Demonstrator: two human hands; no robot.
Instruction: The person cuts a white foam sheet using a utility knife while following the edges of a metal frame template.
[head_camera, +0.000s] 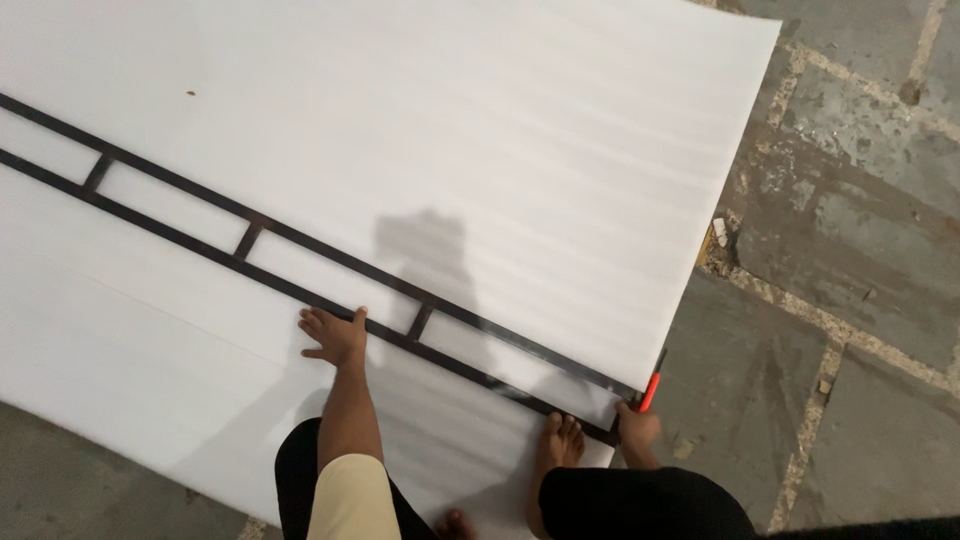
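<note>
A large white foam sheet (480, 130) lies spread on the stone floor. Across it runs a long black ladder-shaped metal frame (250, 240), from the upper left to the sheet's right edge. My left hand (335, 335) presses flat on the sheet against the frame's lower bar, fingers spread. At the frame's right end, my right hand (637, 427) grips a red-handled cutter (651, 388) that touches the sheet's edge. My bare foot (560, 443) rests on the sheet beside the frame's end.
Grey stone floor tiles (850, 250) with pale joints lie to the right of the sheet and at the bottom left. A small bit of debris (719, 232) sits by the sheet's right edge. My knees in dark trousers fill the bottom of the view.
</note>
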